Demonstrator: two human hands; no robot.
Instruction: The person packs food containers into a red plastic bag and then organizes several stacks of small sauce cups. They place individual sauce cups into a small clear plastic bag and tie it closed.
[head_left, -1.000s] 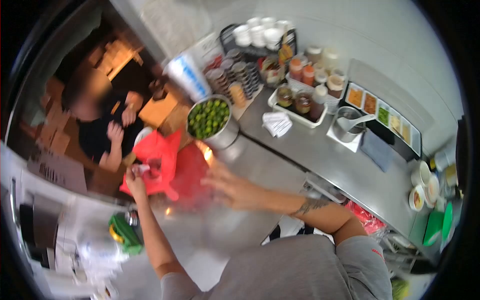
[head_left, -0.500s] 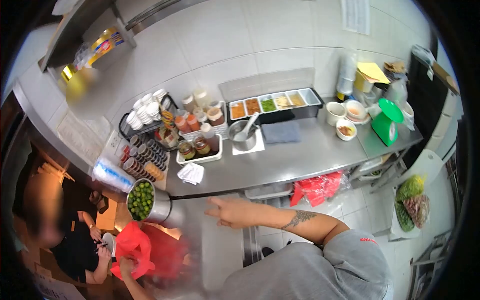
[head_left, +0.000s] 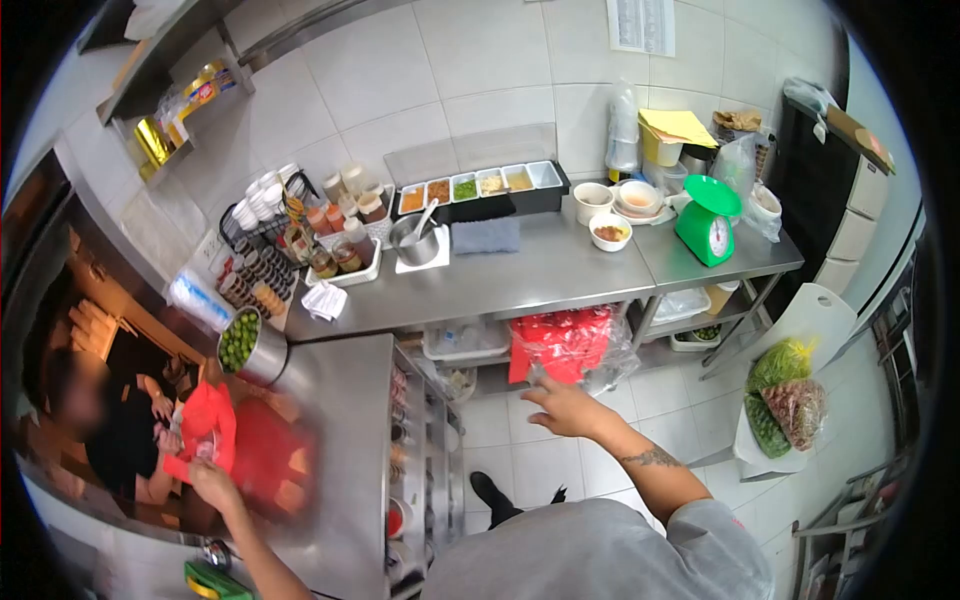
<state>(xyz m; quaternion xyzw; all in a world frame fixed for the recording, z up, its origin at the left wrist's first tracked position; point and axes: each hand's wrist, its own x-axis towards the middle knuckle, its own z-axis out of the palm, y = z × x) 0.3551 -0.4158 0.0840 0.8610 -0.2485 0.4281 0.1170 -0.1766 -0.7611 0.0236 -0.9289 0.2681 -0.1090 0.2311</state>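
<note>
At far left, through an opening, another person in a dark top (head_left: 115, 435) stands across the counter, one hand close beside a red plastic bag (head_left: 210, 420); whether they touch it is unclear. The bag is upright at the counter's left end, and the wearer's left hand (head_left: 213, 485) is closed on its lower near side. Just behind the bag, a steel pot (head_left: 268, 357) is filled with small green fruits (head_left: 238, 342). A bare steel work surface (head_left: 345, 400) runs rightward (a blurred red patch shows beside the bag). On the back counter (head_left: 460, 295) come a small metal pot (head_left: 415, 248) with a ladle, then a black topping holder (head_left: 545, 199) behind a folded grey cloth (head_left: 486, 237). Below, on a low shelf, lies a bundle of red plastic (head_left: 562, 340), partly in clear wrap. The right hand (head_left: 565, 408) is just in front of it, empty, fingers spread and extended; contact cannot be made out. Farther right are white bowls (head_left: 611, 235), a green scale (head_left: 708, 228), and bagged vegetables (head_left: 785, 400) on a white surface.
</note>
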